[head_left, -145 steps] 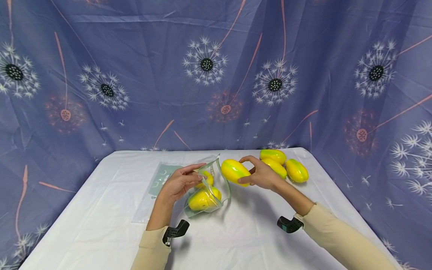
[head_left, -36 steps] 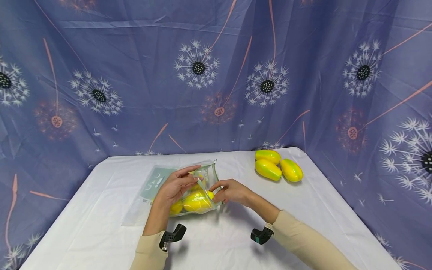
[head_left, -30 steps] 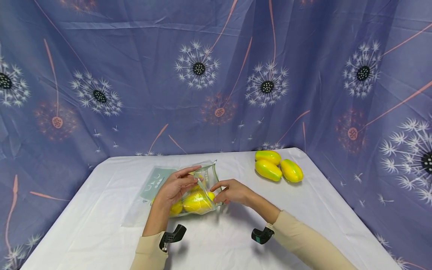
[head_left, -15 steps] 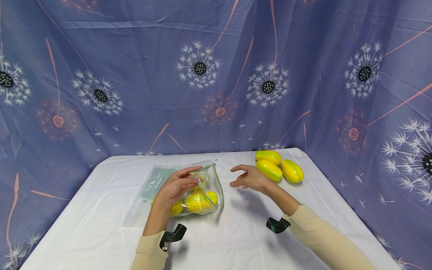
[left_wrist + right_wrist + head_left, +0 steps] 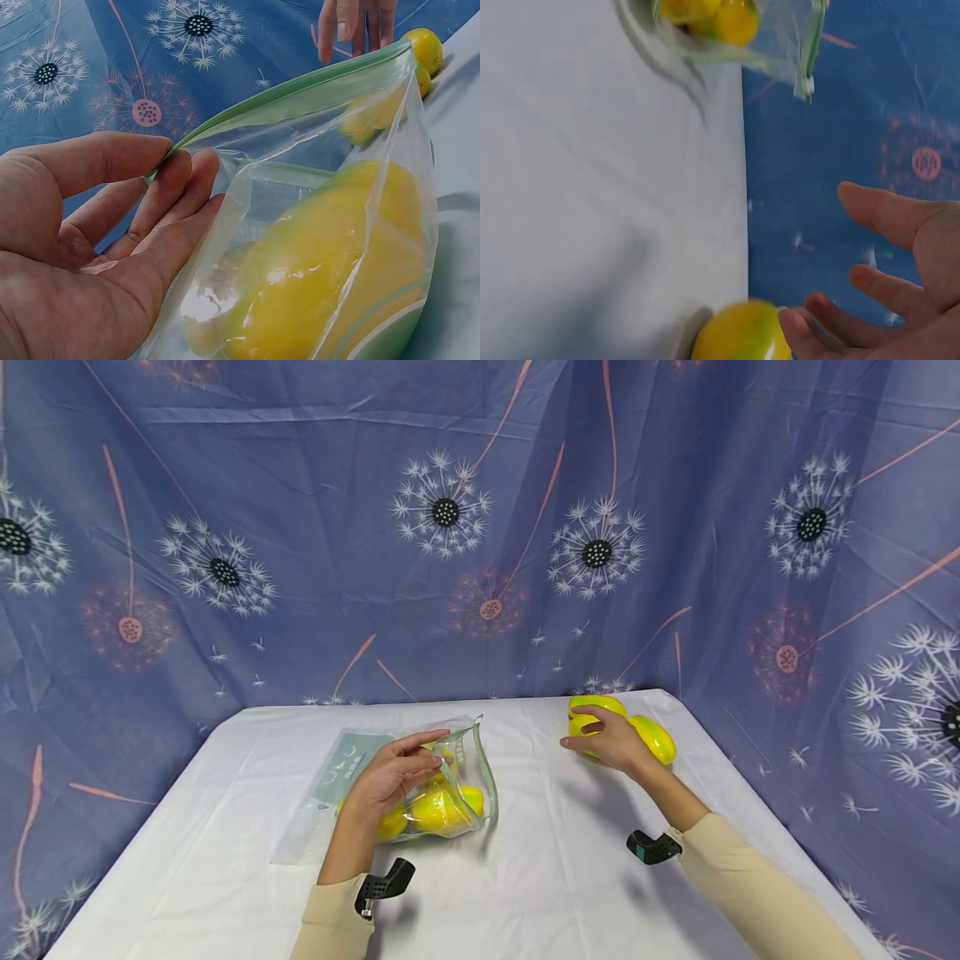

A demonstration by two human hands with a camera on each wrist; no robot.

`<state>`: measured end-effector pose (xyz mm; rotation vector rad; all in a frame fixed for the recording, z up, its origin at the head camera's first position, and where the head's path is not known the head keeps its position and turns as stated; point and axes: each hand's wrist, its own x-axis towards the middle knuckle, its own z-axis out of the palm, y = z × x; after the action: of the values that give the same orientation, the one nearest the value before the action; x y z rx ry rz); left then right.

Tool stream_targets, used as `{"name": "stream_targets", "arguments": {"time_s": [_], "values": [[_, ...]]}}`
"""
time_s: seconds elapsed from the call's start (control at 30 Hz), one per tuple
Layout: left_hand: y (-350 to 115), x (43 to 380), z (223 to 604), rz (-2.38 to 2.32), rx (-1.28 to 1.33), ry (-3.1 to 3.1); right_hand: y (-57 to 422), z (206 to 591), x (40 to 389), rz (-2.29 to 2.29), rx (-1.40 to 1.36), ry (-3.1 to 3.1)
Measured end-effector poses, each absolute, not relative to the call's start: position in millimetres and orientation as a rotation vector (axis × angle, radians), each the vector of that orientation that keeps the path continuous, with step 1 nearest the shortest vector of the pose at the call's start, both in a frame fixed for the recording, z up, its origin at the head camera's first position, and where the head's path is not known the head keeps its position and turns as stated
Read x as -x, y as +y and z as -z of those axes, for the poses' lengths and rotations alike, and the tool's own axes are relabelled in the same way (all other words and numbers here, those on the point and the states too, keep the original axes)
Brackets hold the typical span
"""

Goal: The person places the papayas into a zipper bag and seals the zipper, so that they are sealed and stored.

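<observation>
My left hand pinches the green-edged rim of a clear zip bag between thumb and fingers, keeping its mouth spread toward the right. Several yellow-green papayas lie inside; one papaya fills much of the bag in the left wrist view. At the back right, my right hand hovers with fingers spread at a group of loose papayas. It partly covers the nearest papaya; another papaya lies behind and a third papaya to the right. The right wrist view shows one papaya by the fingertips.
A flat bag with a teal printed panel lies under and left of the left hand. A white cloth covers the table. Behind and at both sides hangs a blue dandelion-patterned curtain.
The right hand has put a papaya into the bag, let it go, withdrawn, and moved right to the loose papayas. The left hand keeps its grip on the bag's rim.
</observation>
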<state>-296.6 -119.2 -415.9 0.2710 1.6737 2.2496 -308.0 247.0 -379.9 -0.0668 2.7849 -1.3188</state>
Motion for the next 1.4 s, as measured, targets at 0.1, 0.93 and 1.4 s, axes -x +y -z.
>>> {"name": "stream_targets", "arguments": {"time_s": [0.1, 0.93, 1.4], "values": [[-119.5, 296.9, 416.3, -2.253, -0.269, 1.67, 256.9, 381.5, 310.5, 1.279, 0.056, 2.846], [-120.4, 296.6, 417.4, -2.243, -0.246, 1.71, 290.5, 429.8, 326.9, 1.139, -0.069, 3.141], [-121.0, 295.9, 417.2, -2.245, -0.261, 1.706, 286.4, 444.0, 326.4, 1.076, -0.064, 3.171]]}}
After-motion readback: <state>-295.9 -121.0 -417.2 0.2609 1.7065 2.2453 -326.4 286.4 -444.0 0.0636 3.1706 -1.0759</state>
